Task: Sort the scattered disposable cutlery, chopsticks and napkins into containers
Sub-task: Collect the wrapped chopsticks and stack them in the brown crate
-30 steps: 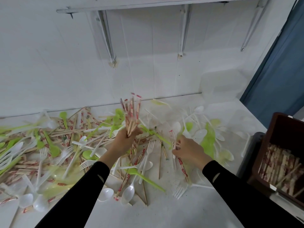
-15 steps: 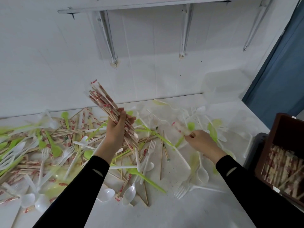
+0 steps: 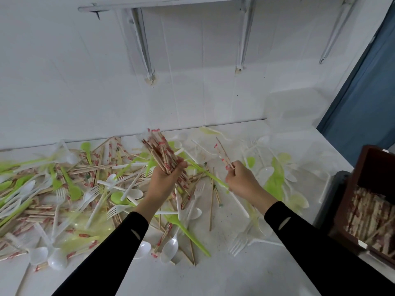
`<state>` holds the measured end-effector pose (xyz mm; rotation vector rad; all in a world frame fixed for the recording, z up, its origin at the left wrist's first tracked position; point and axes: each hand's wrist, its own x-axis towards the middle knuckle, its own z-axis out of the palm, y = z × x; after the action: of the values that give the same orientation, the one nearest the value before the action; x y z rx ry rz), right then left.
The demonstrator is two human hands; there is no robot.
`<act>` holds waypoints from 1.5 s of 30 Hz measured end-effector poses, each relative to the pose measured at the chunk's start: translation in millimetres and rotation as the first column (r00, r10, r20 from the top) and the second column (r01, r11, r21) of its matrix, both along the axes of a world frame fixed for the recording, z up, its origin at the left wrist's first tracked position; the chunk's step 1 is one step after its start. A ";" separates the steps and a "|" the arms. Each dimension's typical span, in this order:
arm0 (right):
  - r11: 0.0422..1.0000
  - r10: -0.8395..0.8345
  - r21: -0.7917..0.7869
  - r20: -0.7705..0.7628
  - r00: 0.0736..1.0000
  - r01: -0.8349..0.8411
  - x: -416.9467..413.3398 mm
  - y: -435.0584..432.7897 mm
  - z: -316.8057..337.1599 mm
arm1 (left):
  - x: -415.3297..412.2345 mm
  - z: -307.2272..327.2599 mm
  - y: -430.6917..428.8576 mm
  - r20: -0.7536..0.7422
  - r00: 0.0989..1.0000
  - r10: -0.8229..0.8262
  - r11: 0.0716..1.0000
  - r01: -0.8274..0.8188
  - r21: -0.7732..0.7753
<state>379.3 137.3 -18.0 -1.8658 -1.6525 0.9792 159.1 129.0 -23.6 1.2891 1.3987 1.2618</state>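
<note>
Single head cam, wide-angle, so no second view to overlap with. It's worn at head height, pitched forward and down over the white table (image 3: 213, 278). Close range: black sleeves (image 3: 102, 263) enter from 6 o'clock. The left hand (image 3: 164, 180) gripping a chopstick bundle (image 3: 162, 154) sits near frame centre. The right hand (image 3: 241, 180) pinches a chopstick pair (image 3: 224, 154) just toward 3 o'clock of it. The tiled wall (image 3: 85, 82) and shelf brackets (image 3: 143, 39) fill 12 o'clock. The brown crate (image 3: 347, 199) is cropped at 4 o'clock and the blue panel (image 3: 363, 103) at 2 o'clock.
</note>
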 end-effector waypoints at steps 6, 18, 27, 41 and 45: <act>0.988 0.138 -0.090 0.120 0.983 -0.128 -18.3 -12.6 -18.5 | -7.0 -8.4 2.1 -0.035 0.999 -0.005 0.999 0.003 -0.047; 0.995 0.077 -0.075 0.274 0.959 -0.058 -31.1 -13.5 -28.9 | 4.5 49.8 12.7 0.154 0.980 0.129 0.971 -0.156 0.181; 0.995 0.038 -0.096 0.382 0.923 -0.002 -26.4 -9.0 -23.3 | -6.9 29.7 17.2 -0.120 0.988 0.101 0.994 -0.105 -0.029; 0.946 -0.070 -0.322 -0.106 0.992 0.032 -8.1 -8.1 -0.5 | 11.1 -26.0 29.9 -0.757 0.611 -0.231 0.969 0.078 -0.232; 0.855 -0.216 -0.518 -0.386 0.897 -0.018 1.7 -12.5 8.7 | 14.3 -24.4 33.2 -0.845 0.476 -0.246 0.964 0.029 -0.264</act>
<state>381.0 124.8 -9.3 -1.8275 -1.0759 1.7723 173.4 162.3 -48.1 1.9678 1.9839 0.2145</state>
